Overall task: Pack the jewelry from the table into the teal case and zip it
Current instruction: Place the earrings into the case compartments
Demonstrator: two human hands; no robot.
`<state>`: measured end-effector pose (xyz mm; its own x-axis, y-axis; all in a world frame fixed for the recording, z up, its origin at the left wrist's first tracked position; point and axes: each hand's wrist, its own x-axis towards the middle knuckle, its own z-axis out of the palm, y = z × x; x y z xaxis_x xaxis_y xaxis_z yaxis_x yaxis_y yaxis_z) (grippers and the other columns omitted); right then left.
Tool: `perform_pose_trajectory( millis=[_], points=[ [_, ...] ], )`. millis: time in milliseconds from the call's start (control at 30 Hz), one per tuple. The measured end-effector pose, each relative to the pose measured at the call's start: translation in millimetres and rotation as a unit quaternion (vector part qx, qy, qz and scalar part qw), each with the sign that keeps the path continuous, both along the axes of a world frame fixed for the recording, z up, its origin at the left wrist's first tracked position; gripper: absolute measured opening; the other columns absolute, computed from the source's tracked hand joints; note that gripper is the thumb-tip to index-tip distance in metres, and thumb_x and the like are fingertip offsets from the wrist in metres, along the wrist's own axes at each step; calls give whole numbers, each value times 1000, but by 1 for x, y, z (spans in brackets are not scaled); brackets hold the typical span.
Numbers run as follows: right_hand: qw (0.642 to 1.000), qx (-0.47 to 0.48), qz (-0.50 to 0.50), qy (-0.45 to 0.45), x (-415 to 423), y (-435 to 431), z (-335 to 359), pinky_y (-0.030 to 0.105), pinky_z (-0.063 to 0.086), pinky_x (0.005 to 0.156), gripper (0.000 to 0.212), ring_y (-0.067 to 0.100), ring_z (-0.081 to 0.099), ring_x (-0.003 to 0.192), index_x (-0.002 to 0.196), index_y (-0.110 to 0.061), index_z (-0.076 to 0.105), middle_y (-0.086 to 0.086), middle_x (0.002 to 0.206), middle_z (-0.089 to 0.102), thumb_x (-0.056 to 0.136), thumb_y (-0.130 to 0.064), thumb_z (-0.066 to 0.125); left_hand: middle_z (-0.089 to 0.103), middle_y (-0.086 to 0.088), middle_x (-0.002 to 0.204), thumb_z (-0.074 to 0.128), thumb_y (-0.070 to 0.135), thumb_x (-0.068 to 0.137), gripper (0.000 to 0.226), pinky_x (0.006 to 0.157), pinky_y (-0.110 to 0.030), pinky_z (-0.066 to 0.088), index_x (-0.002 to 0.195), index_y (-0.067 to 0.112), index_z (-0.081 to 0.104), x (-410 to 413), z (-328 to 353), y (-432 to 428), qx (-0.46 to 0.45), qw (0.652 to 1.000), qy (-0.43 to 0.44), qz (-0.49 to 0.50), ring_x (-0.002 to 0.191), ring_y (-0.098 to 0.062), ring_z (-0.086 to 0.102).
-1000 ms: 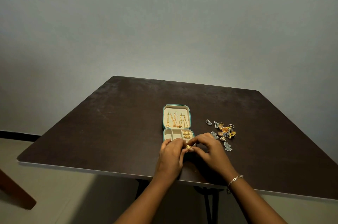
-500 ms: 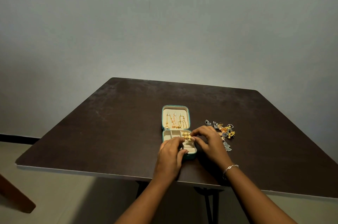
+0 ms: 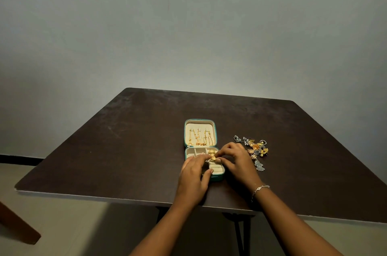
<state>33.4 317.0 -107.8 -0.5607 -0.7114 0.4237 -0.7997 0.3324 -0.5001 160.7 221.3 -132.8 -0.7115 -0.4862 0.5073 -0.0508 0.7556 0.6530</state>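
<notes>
The teal case (image 3: pixel 217 178) lies open on the dark table (image 3: pixel 125 151), its cream lid (image 3: pixel 200 125) flat behind the base with gold chains (image 3: pixel 200 137) hung in it. Over the base, my left hand (image 3: pixel 193 176) and my right hand (image 3: pixel 238 160) meet, and both pinch a small gold earring (image 3: pixel 213 158) at the fingertips. Another gold earring (image 3: pixel 211 152) sits in a compartment just behind it. A pile of silver and gold jewelry (image 3: pixel 254 150) lies on the table right of the case, partly hidden by my right hand.
A bracelet (image 3: pixel 259 189) circles my right wrist. The near table edge (image 3: pixel 104 199) runs just under my forearms. A brown wooden piece (image 3: pixel 16 226) stands on the floor at the lower left. A plain wall rises behind the table.
Both hands moved forward from the table's near edge to over the case base, carrying the gold earring with them.
</notes>
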Motion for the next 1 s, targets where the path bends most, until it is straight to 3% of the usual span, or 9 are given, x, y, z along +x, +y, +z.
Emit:
perform_pose_trajectory(
  millis=[67, 200, 333, 467, 633, 833, 933, 1000],
  points=[
    [1000, -2, 1, 3, -1, 1, -2, 30, 37, 75, 11, 9, 43, 87, 89, -20, 72, -9, 87, 54, 79, -19, 68, 63, -3, 117, 53, 21, 84, 35, 101, -31, 38, 117, 13, 60, 0, 0, 0, -19, 1000, 2, -2, 111, -19, 54],
    [999, -25, 9, 32, -2, 4, -6, 29, 37, 72, 19, 11, 45, 86, 95, -21, 70, -1, 89, 61, 79, -15, 61, 64, -4, 117, 36, 33, 82, 48, 105, -25, 23, 116, 11, 61, 2, 1, 2, -41, 999, -3, 1, 112, -16, 56],
    [997, -19, 15, 74, 0, 6, -10, 31, 37, 67, 27, 13, 49, 82, 87, -22, 71, -1, 86, 61, 73, -8, 53, 65, -6, 117, 47, 19, 81, 39, 106, -27, 22, 116, 10, 62, 1, 2, 1, -40, 999, -5, 4, 112, -18, 57],
    [995, -14, 14, 94, 0, 6, -11, 32, 38, 65, 32, 20, 53, 81, 86, -22, 71, 1, 85, 61, 71, -2, 51, 65, -6, 117, 43, 23, 82, 40, 106, -28, 23, 116, 10, 62, 2, 2, 1, -43, 999, -7, 2, 112, -17, 58],
    [998, -24, 31, 56, 1, 7, -11, 25, 38, 72, 39, 18, 50, 87, 98, -18, 69, 3, 92, 60, 73, 3, 47, 67, -5, 114, 45, 20, 81, 38, 104, -30, 25, 113, 11, 64, 3, 1, -2, -46, 999, -6, 5, 109, -17, 60],
    [998, -53, 20, 8, -7, 39, -3, 23, 46, 78, 17, 10, 57, 88, 94, -15, 69, -1, 92, 65, 82, -5, 62, 67, -3, 112, 48, 20, 80, 35, 101, -31, 32, 109, 11, 66, 2, -1, -5, -58, 998, 9, 2, 106, -16, 61],
    [996, -85, -39, -7, -25, 58, 0, 16, 45, 77, 16, 6, 59, 85, 89, -15, 70, -6, 90, 67, 80, -4, 66, 67, -3, 112, 50, 18, 79, 34, 101, -32, 34, 108, 11, 66, 1, -2, -5, -53, 998, 16, 1, 106, -15, 60],
    [990, -105, -91, -17, -41, 66, 2, 22, 48, 78, 15, 10, 61, 85, 88, -13, 71, -4, 89, 68, 79, -2, 66, 68, -3, 109, 52, 16, 77, 33, 98, -37, 39, 106, 10, 67, 0, -2, -4, -63, 998, 27, 3, 103, -14, 60]
  ],
)
